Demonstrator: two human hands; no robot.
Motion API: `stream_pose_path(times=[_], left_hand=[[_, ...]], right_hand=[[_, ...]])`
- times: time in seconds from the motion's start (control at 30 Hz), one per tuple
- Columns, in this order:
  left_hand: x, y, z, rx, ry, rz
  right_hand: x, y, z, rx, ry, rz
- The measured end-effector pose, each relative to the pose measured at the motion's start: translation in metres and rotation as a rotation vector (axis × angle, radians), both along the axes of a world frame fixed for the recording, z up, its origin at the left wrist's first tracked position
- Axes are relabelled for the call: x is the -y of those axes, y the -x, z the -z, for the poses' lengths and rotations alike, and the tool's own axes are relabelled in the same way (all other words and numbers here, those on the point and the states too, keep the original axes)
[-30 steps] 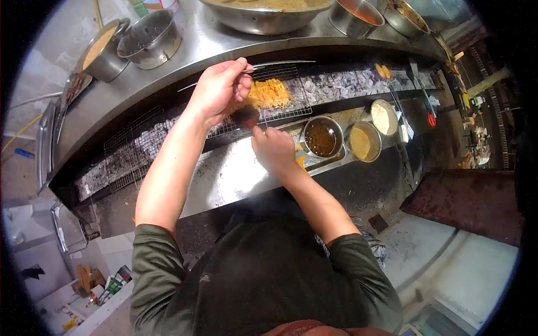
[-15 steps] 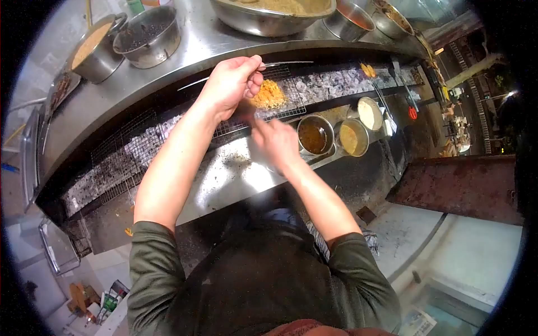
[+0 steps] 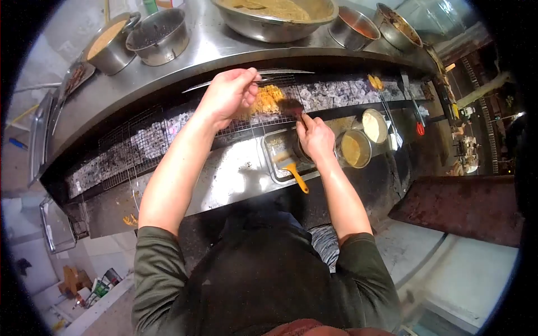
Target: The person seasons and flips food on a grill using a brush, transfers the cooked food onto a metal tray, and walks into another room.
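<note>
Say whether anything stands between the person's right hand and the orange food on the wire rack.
Only the dark brush gripped by the right hand, its head at the right end of the orange food; nothing else visible stands between.

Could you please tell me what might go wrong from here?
The left hand and its bare forearm are over the grill, so if the ashy coals are hot, skin could get burned. The right forearm passes close beside the pot of tan liquid and might tip it. The yellow-handled brush juts past the rim of the tray, so a brushing arm could knock it off.
</note>
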State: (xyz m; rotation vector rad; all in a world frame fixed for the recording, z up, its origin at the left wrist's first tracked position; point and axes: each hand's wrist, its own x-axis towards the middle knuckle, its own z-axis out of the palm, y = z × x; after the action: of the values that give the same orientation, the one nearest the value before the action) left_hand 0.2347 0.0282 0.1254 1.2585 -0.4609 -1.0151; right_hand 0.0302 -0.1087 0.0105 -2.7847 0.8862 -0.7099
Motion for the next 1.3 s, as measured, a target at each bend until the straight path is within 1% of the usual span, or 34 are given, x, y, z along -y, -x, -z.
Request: stream_pose_path(times=[0.07, 0.1, 0.13, 0.2, 0.27, 0.33, 0.4, 0.43, 0.47, 0.53, 0.57, 0.6, 0.63, 0.67, 0.7, 0.73, 0.77, 0.83, 0.93, 0.97, 1.0, 1.03, 1.1, 1.13, 1.17, 1.2, 1.23, 1.27, 1.3], left_hand=[[-0.005, 0.006, 0.0, 0.002, 0.011, -0.022], [-0.008, 0.009, 0.004, 0.001, 0.012, -0.026], [-0.01, 0.013, 0.006, 0.002, 0.017, -0.035], [-0.017, 0.029, 0.013, 0.034, -0.014, -0.118], [-0.028, 0.046, 0.031, 0.134, -0.1, -0.115], [-0.037, 0.073, 0.046, 0.185, -0.249, -0.196], [-0.049, 0.097, 0.09, 0.343, -0.31, -0.336], [-0.053, 0.108, 0.114, 0.437, -0.404, -0.36], [-0.054, 0.118, 0.119, 0.534, -0.601, -0.334], [-0.058, 0.124, 0.171, 0.626, -0.695, -0.368], [-0.053, 0.124, 0.181, 0.643, -0.749, -0.356], [-0.045, 0.125, 0.188, 0.656, -0.803, -0.339], [-0.029, 0.129, 0.173, 0.607, -0.88, -0.327], [-0.016, 0.137, 0.165, 0.828, -0.924, -0.331], [-0.007, 0.134, 0.183, 0.977, -0.944, -0.331], [0.005, 0.133, 0.191, 1.126, -0.964, -0.341], [0.01, 0.131, 0.196, 1.067, -1.003, -0.297], [0.023, 0.131, 0.181, 0.942, -1.085, -0.223], [0.017, 0.131, 0.178, 0.874, -1.059, -0.232], [0.01, 0.138, 0.177, 0.918, -0.983, -0.283], [-0.007, 0.137, 0.197, 1.098, -0.809, -0.38], [-0.015, 0.144, 0.179, 1.009, -0.793, -0.36], [-0.022, 0.163, 0.135, 0.883, -0.767, -0.351], [-0.032, 0.17, 0.123, 0.84, -0.756, -0.361], [-0.045, 0.174, 0.119, 0.861, -0.695, -0.347], [-0.053, 0.179, 0.111, 0.776, -0.665, -0.349], [-0.06, 0.186, 0.1, 0.689, -0.635, -0.345], [-0.069, 0.192, 0.094, 0.6, -0.607, -0.341], [-0.078, 0.195, 0.094, 0.476, -0.562, -0.331]], right_hand=[[0.012, 0.012, 0.009, -0.051, 0.012, -0.059], [0.015, 0.022, 0.004, -0.078, 0.001, -0.085], [0.02, 0.03, 0.001, 0.005, 0.017, -0.118], [0.028, 0.051, -0.018, -0.012, 0.022, -0.097], [0.04, 0.071, -0.027, 0.07, -0.02, -0.041], [0.052, 0.092, -0.033, 0.132, -0.101, 0.031], [0.065, 0.114, -0.032, 0.161, -0.156, 0.083], [0.071, 0.124, -0.028, 0.204, -0.138, 0.077], [0.074, 0.13, -0.025, 0.208, -0.212, 0.085], [0.081, 0.147, -0.023, 0.215, -0.345, 0.139], [0.091, 0.156, -0.004, 0.251, -0.242, 0.098], [0.092, 0.164, -0.005, 0.205, -0.244, 0.122], [0.088, 0.167, -0.011, 0.232, -0.346, 0.152], [0.088, 0.171, -0.01, 0.278, -0.384, 0.159], [0.089, 0.175, -0.003, 0.319, -0.367, 0.146], [0.092, 0.177, 0.003, 0.362, -0.351, 0.124], [0.093, 0.181, 0.006, 0.386, -0.372, 0.13], [0.094, 0.185, 0.009, 0.434, -0.417, 0.127], [0.104, 0.191, 0.003, 0.556, -0.328, 0.1], [0.112, 0.195, 0.008, 0.541, -0.313, 0.087], [0.119, 0.199, 0.013, 0.543, -0.328, 0.107], [0.125, 0.204, 0.001, 0.309, -0.376, 0.206], [0.143, 0.213, 0.018, 0.357, -0.284, 0.212], [0.144, 0.214, 0.008, 0.368, -0.261, 0.162], [0.147, 0.215, 0.011, 0.386, -0.341, 0.166], [0.155, 0.215, 0.014, 0.407, -0.414, 0.171], [0.162, 0.215, 0.019, 0.228, -0.024, 0.091], [0.17, 0.216, 0.024, 0.105, 0.412, 0.072], [0.171, 0.217, 0.022, 0.08, 0.508, 0.084]])
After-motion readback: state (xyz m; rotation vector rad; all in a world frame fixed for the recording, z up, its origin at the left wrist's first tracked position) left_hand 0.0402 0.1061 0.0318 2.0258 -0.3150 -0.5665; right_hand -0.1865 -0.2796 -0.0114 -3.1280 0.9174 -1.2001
